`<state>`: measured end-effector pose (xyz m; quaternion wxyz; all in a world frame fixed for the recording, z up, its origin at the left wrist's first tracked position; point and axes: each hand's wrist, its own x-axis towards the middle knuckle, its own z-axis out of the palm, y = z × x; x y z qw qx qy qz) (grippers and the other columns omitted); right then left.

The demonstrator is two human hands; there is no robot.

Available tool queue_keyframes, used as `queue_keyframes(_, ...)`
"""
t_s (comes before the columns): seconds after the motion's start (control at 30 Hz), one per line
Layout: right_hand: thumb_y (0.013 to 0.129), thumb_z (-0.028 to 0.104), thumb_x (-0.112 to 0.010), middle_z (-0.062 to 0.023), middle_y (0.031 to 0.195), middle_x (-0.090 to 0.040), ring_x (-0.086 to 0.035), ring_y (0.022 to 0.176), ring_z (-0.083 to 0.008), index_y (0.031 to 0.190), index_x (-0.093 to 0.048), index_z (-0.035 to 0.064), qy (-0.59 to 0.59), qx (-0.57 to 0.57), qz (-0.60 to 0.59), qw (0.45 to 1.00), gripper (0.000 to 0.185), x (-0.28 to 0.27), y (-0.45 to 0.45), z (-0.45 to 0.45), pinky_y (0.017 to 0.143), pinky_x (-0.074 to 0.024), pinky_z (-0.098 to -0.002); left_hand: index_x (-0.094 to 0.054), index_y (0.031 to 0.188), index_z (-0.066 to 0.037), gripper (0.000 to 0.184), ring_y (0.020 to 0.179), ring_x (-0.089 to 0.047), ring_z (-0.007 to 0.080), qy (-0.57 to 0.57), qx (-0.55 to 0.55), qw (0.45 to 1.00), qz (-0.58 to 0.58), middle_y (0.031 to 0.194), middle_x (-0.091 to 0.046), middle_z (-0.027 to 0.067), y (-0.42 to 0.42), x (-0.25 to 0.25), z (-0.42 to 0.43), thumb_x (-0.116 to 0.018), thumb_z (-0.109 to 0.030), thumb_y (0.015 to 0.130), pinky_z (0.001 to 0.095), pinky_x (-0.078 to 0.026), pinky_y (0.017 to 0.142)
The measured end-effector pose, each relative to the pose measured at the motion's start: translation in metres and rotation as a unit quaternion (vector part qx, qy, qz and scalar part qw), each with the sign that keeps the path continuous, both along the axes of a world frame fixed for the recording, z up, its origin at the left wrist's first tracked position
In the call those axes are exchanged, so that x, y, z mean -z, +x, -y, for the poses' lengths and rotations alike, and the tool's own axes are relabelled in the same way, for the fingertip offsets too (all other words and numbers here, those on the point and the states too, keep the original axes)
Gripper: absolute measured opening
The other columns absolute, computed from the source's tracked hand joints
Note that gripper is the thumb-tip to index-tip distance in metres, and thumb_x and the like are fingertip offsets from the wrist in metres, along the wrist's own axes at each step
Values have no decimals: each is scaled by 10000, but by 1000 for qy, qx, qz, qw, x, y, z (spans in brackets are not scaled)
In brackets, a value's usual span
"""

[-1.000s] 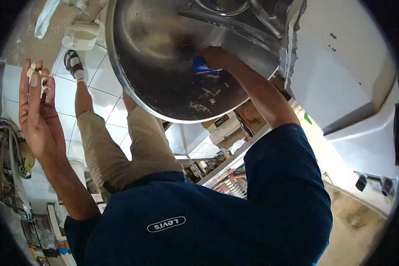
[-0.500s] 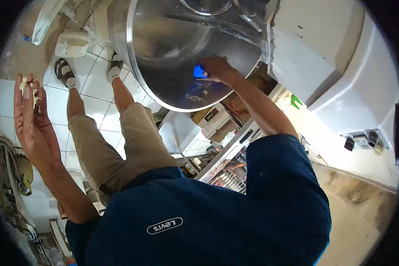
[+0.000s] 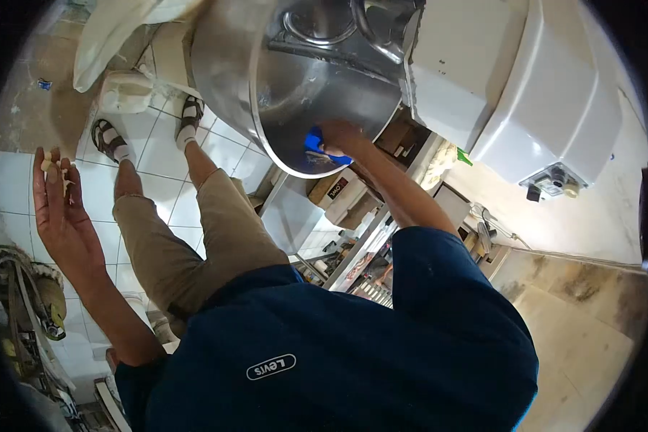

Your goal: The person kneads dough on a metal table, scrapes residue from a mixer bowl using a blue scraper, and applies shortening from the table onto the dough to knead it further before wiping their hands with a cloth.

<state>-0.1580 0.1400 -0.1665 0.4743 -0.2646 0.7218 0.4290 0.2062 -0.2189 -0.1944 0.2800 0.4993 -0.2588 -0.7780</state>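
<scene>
My right hand (image 3: 340, 138) reaches into a large steel mixing bowl (image 3: 257, 108) and grips a blue scraper (image 3: 315, 138), its edge against the inner wall near the rim. Pale scraps of dough (image 3: 316, 159) lie on the metal just below it. Off to the left, my left hand (image 3: 70, 223) is raised with the palm up. Between its thumb and fingers it holds pale, sticky dough pieces (image 3: 50, 166), with bits clinging to the fingertips.
A curved metal mixing hook (image 3: 374, 32) hangs over the bowl. The white mixer body (image 3: 540, 101) stands at the right. A whitish container (image 3: 126, 91) sits on the tiled floor by my feet. Hoses or straps (image 3: 25, 302) lie at the left.
My view has shifted, and the bowl appears farther right. My right hand and the blue scraper have moved toward the bowl's near rim. My left hand still holds the dough pieces.
</scene>
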Motion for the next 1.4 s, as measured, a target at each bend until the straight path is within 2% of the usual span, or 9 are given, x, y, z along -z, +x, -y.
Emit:
queue_keyframes(0.1,770,246,-755,-234,1279,-636,-614,1187,-398,1326,-580,103,73,21,55,996,600,-19,11,40,992,-509,-507,-443,1447,33,450,1145,-618,164,3,-11,1000,15,1310,-597,152,4,-1,11,-552,-109,1034,291,-497,1064)
queue_keyframes(0.3,815,355,-805,-174,1218,-676,-632,1136,-272,1335,-562,61,-121,217,123,961,645,-43,16,34,950,-510,-411,-438,1454,24,471,1178,-598,189,12,9,998,65,1344,-575,168,-4,-12,12,-573,-116,1024,297,-507,1042)
queue_keyframes(0.37,848,454,-772,-121,1171,-695,-636,1093,-233,1299,-588,50,-127,388,195,892,633,-66,16,52,966,-504,-425,-494,1419,15,439,1181,-605,192,56,24,997,55,1296,-619,144,-16,-20,-4,-594,-117,1012,292,-505,1032)
queue_keyframes(0.43,928,369,-723,-86,1143,-691,-634,1023,-183,1292,-594,56,-207,531,134,811,497,-98,39,81,924,-516,-381,-567,1357,10,391,1109,-640,174,57,48,997,35,1229,-661,119,-39,-31,-29,-631,-109,990,282,-528,972)
queue_keyframes(0.53,980,264,-676,-62,1083,-702,-642,948,-127,1263,-613,31,-429,564,61,703,372,-117,55,95,872,-525,-314,-605,1326,4,374,1049,-664,144,69,107,992,-16,1200,-683,110,-78,-51,-69,-663,-110,974,277,-543,935)
queue_keyframes(0.77,963,158,-683,-21,735,-701,-602,627,-47,1092,-688,-17,-609,406,-102,673,218,-155,75,110,562,-487,-235,-564,1394,-20,471,1119,-614,121,-23,145,984,-104,1256,-661,94,-188,-102,-160,-676,4,937,259,-493,977)
queue_keyframes(1.0,950,166,-683,-82,634,-659,-560,530,-55,1040,-685,-3,-642,408,-45,648,192,-152,53,74,499,-451,-267,-676,1291,-63,372,936,-682,107,-232,126,962,64,1070,-745,107,-227,-110,-176,-704,-44,920,244,-548,829)
queue_keyframes(1.17,950,160,-679,-77,635,-655,-560,526,-59,1028,-683,8,-625,420,-12,658,171,-155,39,57,506,-447,-257,-603,1350,-12,396,1023,-648,112,-66,111,991,-27,1149,-699,81,-235,-110,-163,-668,-40,960,223,-512,908)
queue_keyframes(1.4,952,154,-670,-107,654,-660,-624,562,-100,1032,-664,-10,-602,351,24,717,183,-164,39,55,511,-479,-311,-603,1343,-17,370,1044,-650,124,-125,133,983,21,1162,-688,86,-239,-102,-165,-648,-69,979,251,-528,895)
